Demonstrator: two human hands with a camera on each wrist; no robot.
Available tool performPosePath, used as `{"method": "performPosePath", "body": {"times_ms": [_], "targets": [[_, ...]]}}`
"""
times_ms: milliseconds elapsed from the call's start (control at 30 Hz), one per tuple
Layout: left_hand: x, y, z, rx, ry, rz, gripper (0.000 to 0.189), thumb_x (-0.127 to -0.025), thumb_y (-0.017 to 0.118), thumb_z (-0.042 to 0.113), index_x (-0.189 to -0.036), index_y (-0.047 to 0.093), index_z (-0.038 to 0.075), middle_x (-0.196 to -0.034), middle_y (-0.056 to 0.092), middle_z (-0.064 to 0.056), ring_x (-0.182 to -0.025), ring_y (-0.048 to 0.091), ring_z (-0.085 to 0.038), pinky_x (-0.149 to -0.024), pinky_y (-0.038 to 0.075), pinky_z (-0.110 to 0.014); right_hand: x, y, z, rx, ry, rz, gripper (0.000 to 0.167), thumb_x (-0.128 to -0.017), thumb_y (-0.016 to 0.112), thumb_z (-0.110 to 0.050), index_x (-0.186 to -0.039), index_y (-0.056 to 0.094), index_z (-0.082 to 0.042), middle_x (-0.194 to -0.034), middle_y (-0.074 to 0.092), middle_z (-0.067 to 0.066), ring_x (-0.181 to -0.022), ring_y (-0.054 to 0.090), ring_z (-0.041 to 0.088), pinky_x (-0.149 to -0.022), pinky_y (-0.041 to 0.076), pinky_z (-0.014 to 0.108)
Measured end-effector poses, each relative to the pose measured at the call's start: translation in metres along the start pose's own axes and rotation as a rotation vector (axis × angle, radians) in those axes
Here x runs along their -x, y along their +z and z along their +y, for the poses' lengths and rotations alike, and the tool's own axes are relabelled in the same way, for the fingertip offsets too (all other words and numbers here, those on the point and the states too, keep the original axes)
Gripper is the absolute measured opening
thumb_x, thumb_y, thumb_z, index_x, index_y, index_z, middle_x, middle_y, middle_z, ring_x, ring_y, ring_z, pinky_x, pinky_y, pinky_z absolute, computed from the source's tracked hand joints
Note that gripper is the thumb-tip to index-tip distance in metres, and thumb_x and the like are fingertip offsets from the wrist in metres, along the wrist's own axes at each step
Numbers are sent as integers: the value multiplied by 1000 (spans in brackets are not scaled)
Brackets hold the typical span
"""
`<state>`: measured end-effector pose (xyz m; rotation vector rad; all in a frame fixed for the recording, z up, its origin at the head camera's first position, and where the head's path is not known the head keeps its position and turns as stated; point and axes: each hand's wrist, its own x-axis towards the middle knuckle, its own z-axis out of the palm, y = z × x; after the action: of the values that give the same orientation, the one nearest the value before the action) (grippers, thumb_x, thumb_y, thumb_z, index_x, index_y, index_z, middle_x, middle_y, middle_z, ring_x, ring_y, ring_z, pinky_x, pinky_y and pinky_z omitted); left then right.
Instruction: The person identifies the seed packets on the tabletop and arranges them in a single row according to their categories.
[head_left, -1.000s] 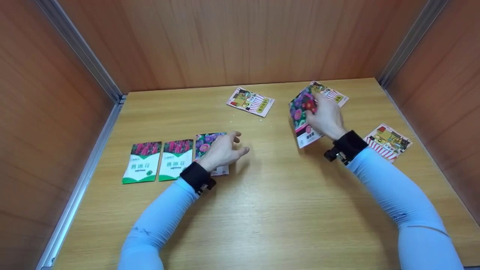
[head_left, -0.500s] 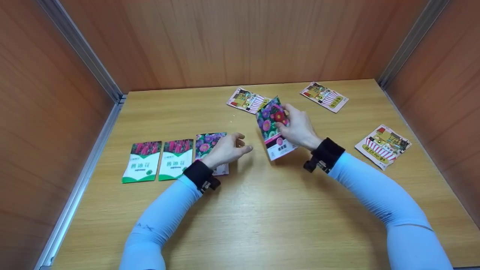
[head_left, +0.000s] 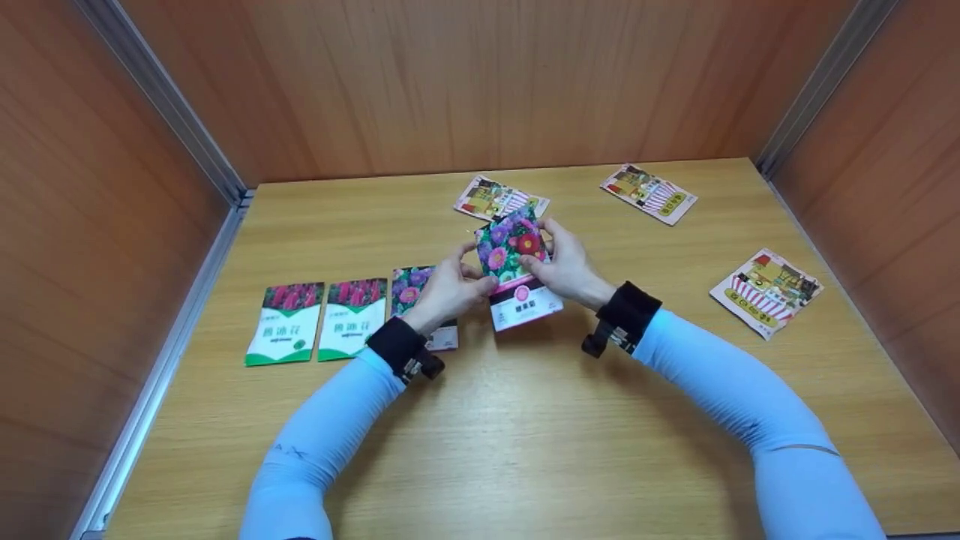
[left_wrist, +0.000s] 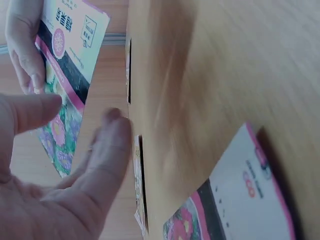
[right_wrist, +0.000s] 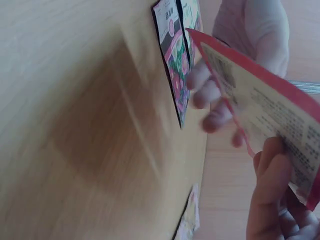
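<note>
My right hand (head_left: 568, 268) pinches a flower seed packet (head_left: 525, 306) with purple, pink and red blooms and a white lower part. The packet is held above the table, thumb on its front and fingers behind. My left hand (head_left: 448, 292) is at the packet's left edge. In the left wrist view its thumb (left_wrist: 42, 111) and fingers (left_wrist: 107, 160) stand apart around that edge, not closed on it. In the right wrist view the packet's printed back (right_wrist: 265, 100) shows. Another such flower packet (head_left: 406, 291) lies under the left hand, partly hidden.
Two white-and-green packets (head_left: 283, 330) with pink flowers lie in a row at the left. Packets with striped drawings lie at the back middle (head_left: 487, 198), back right (head_left: 649, 195) and right (head_left: 766, 292). Wooden panels (head_left: 480, 82) enclose the table (head_left: 525, 450).
My right hand has carried the flower seed packet leftward from the back right to the left hand. The left hand has stayed nearly in place, and its fingers now stand around the packet's edge.
</note>
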<state>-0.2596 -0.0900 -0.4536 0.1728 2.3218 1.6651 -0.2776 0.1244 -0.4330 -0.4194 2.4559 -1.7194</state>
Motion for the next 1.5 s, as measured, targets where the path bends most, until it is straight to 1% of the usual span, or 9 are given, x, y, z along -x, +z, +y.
{"method": "performPosePath", "body": {"times_ms": [167,267,400,567,700,900,1133,1300,1500], "targets": [[1,-6,-2,-31,68,100,80,-73,72,20,-138,24,22,-82,64,-5,-69,62,-20,-61,50,-39,-2,4,5,-63,35,-42,47,-80,64,-11,-122,42,-12,-86,65,12,-71,64,23,-61,51,37],[3,-12,-7,-79,89,139,71,-72,73,18,-132,35,18,-80,64,-4,-68,61,-18,-56,49,-35,-3,5,10,22,76,-40,39,-81,65,-20,-115,49,-12,-77,64,11,-58,61,19,-49,49,32],[6,-17,-14,-170,65,168,54,-70,74,20,-119,51,14,-82,63,-2,-67,61,-17,-54,49,-31,-4,6,17,187,166,-47,33,-78,66,-34,-104,58,-16,-67,61,8,-45,51,18,-35,38,27],[4,-19,-20,-333,33,208,45,-69,75,24,-109,58,12,-78,61,2,-65,59,-12,-54,48,-28,-6,11,23,284,256,-99,29,-76,66,-40,-92,63,-16,-68,63,7,-55,60,28,-38,42,27],[3,-16,-23,-439,44,235,41,-69,74,24,-105,60,9,-71,60,3,-59,57,-10,-53,46,-28,-7,14,27,368,285,-118,27,-76,64,-44,-81,64,-17,-66,64,5,-57,62,27,-38,41,26],[0,-14,-25,-550,55,239,45,-68,73,27,-107,60,7,-66,58,5,-56,55,-9,-52,45,-27,-9,15,32,504,296,-117,29,-75,64,-47,-71,64,-19,-60,62,1,-50,58,17,-38,37,24],[-1,-11,-25,-633,-5,258,50,-65,75,31,-108,59,8,-75,57,6,-66,55,-10,-61,45,-29,-12,19,36,612,280,-116,32,-72,64,-52,-64,63,-21,-54,59,-3,-48,56,15,-41,36,28],[-1,-9,-25,-655,9,254,49,-65,75,28,-106,59,7,-79,56,3,-64,54,-13,-58,44,-30,-13,20,38,645,231,-114,34,-72,64,-53,-63,63,-20,-55,58,-3,-52,53,17,-45,34,28],[-2,-7,-25,-719,-11,223,35,-67,74,28,-94,62,9,-71,55,0,-60,52,-15,-52,41,-29,-14,21,35,654,302,-132,35,-70,64,-54,-68,64,-19,-61,57,1,-58,52,19,-50,36,30]]}}
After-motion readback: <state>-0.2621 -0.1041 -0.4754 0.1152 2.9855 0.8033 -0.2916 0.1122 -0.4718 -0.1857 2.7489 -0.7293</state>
